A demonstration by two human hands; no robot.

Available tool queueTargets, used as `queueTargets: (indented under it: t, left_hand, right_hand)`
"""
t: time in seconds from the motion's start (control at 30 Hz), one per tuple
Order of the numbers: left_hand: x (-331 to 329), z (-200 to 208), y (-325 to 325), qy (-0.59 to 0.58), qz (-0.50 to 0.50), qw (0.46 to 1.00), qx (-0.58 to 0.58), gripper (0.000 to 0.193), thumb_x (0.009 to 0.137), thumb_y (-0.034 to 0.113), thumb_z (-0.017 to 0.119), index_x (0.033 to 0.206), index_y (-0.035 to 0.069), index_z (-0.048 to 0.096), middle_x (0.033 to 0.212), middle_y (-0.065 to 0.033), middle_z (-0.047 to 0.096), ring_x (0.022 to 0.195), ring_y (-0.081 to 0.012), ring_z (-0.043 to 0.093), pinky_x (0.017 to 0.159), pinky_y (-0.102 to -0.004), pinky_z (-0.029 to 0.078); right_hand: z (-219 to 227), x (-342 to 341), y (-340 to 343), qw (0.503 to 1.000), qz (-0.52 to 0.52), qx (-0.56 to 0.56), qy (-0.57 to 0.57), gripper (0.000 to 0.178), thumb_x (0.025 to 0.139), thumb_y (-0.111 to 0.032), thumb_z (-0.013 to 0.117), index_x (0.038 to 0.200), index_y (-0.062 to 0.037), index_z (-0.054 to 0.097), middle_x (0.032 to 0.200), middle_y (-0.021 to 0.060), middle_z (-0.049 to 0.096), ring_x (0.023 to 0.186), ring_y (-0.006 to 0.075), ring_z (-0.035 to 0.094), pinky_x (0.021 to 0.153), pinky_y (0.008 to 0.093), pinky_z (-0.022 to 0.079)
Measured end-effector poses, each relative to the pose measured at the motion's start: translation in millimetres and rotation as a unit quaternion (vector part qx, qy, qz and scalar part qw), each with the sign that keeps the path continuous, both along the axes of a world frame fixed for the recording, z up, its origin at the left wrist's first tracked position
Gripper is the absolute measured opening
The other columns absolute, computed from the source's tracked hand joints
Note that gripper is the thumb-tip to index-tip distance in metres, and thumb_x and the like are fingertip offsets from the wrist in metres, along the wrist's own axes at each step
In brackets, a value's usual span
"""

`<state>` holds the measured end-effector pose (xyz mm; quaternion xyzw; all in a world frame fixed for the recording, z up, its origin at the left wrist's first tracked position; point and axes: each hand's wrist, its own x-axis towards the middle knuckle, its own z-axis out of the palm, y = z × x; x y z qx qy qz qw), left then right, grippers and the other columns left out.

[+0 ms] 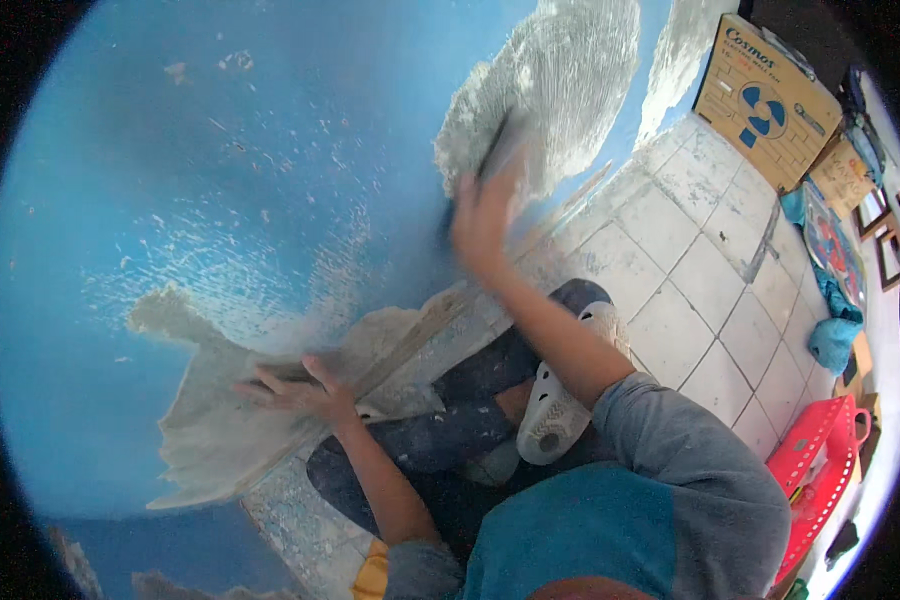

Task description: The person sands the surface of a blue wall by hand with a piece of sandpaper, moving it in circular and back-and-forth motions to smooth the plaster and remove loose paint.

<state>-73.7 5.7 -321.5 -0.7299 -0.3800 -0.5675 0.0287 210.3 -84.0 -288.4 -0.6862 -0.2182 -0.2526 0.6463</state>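
Seated low beside a blue painted wall (300, 150), I have both arms stretched toward it. My right hand (487, 215) is closed around a long, dark, flat tool (500, 143), smeared by motion; its exact kind does not show. The tool is at the left edge of a rough grey patch (580, 85) with fine ridges. Against a lower bare grey patch (220, 410), my left hand (305, 388) lies with fingers spread, holding nothing visible. Between the two patches, the blue paint is scuffed with white scratches.
Dusty white floor tiles (670, 260) run along the wall's base. A cardboard fan box (770, 105) stands at the far right. Nearer are a blue cloth (836, 343) and a red plastic basket (805, 440). A yellow thing (372, 572) lies beside my left arm.
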Motion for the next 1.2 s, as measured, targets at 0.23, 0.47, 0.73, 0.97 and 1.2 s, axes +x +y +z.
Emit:
queueTargets:
  t: [0.23, 0.47, 0.73, 0.97, 1.2]
  left_hand:
    - [-2, -42, 16, 0.091, 0.113, 0.989, 0.001, 0.084, 0.094, 0.056, 0.035, 0.149, 0.008, -0.006, 0.150, -0.0267, -0.018, 0.138, -0.0463, -0.015, 0.105, -0.0650, -0.005]
    - [-10, -37, 15, 0.062, 0.116, 0.990, -0.041, 0.085, 0.094, 0.055, 0.035, 0.148, 0.009, -0.011, 0.150, -0.0252, -0.022, 0.137, -0.0458, -0.019, 0.105, -0.0653, -0.006]
    - [-10, -39, 20, 0.040, 0.126, 0.991, -0.002, 0.083, 0.095, 0.053, 0.036, 0.149, 0.009, -0.008, 0.150, -0.0248, -0.021, 0.137, -0.0473, -0.018, 0.105, -0.0649, -0.005]
    - [-1, -41, 4, 0.036, 0.086, 0.994, -0.053, 0.082, 0.094, 0.055, 0.037, 0.150, 0.013, -0.007, 0.150, -0.0244, -0.021, 0.137, -0.0481, -0.017, 0.104, -0.0682, -0.004]
    - [5, -62, 1, 0.056, 0.076, 0.990, -0.107, 0.085, 0.093, 0.055, 0.040, 0.149, 0.012, -0.008, 0.149, -0.0254, -0.021, 0.137, -0.0481, -0.017, 0.103, -0.0694, -0.004]
  right_hand:
    - [68, 26, 4, 0.994, -0.007, -0.078, 0.076, 0.074, 0.098, -0.032, 0.038, 0.144, 0.0080, -0.005, 0.152, 0.0278, -0.002, 0.143, 0.0369, -0.004, 0.114, 0.0455, 0.001]
    - [72, 10, -2, 0.979, 0.110, -0.167, -0.042, 0.075, 0.096, -0.039, 0.038, 0.142, 0.0120, 0.006, 0.150, 0.0324, 0.000, 0.141, 0.0418, 0.003, 0.113, 0.0502, 0.001]
    - [53, -34, -10, 0.916, 0.042, -0.289, -0.276, 0.094, 0.089, -0.048, 0.047, 0.141, 0.0145, 0.000, 0.149, 0.0334, -0.003, 0.141, 0.0417, -0.003, 0.112, 0.0534, -0.005]
    - [52, -63, 1, 0.905, 0.077, -0.267, -0.322, 0.092, 0.089, -0.045, 0.050, 0.141, 0.0138, 0.002, 0.149, 0.0344, 0.001, 0.141, 0.0432, -0.001, 0.114, 0.0492, -0.003]
    - [117, -53, 21, 0.967, 0.021, -0.162, -0.197, 0.103, 0.083, -0.056, 0.049, 0.140, 0.0152, 0.002, 0.148, 0.0364, 0.002, 0.141, 0.0420, 0.003, 0.110, 0.0609, -0.005]
